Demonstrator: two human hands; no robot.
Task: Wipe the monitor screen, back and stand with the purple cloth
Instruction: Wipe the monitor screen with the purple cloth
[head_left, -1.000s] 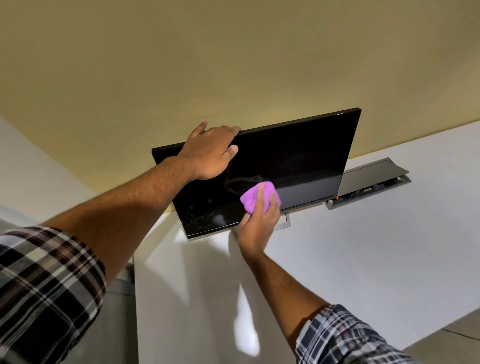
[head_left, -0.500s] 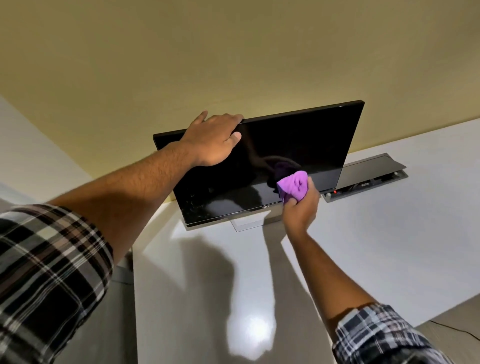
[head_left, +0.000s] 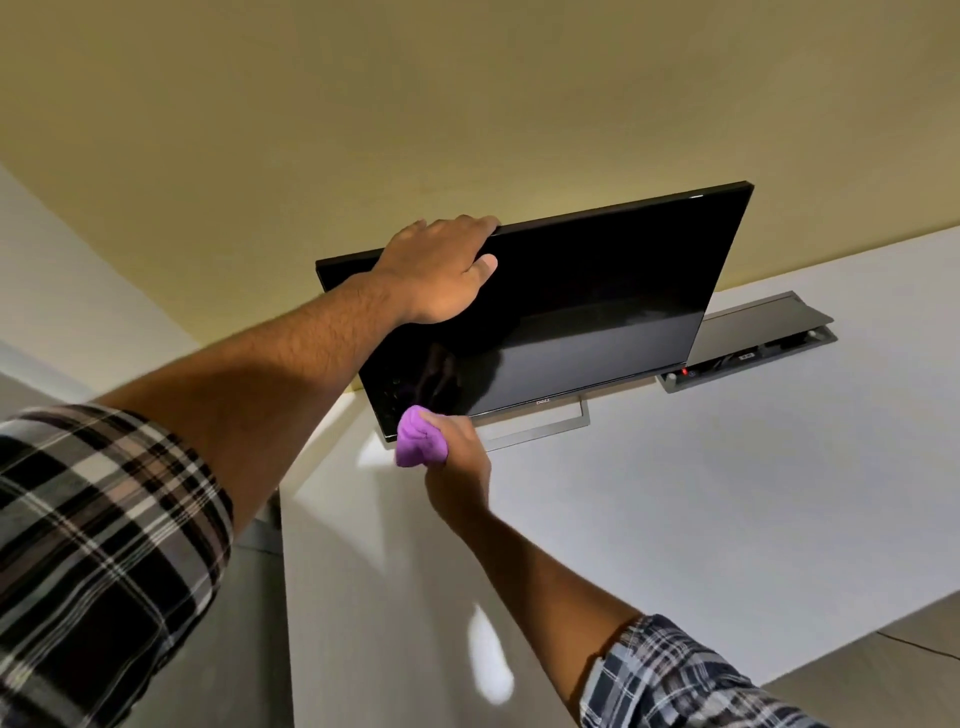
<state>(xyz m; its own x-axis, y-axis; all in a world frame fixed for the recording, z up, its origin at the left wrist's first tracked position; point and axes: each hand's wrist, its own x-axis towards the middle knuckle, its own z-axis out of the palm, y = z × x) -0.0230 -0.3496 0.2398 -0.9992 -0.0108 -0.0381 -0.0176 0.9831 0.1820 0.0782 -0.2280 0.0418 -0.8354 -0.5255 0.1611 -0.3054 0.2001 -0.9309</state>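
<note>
While the left hand (head_left: 441, 275) grips the monitor's (head_left: 597, 312) top edge, fingers curled over it, the right hand (head_left: 460, 457), fist closed on the bunched cloth (head_left: 418, 439), has swept from mid-screen to the bottom-left corner, approx 7 o'clock of the panel. Lower screen prob. nearly done; back & stand (head_left: 540, 428) likely remain. Desk (head_left: 727, 493) cable box (head_left: 748, 345), at 3 o'clock of the monitor, lid up: plugs/cables inside, details unclear.
</note>
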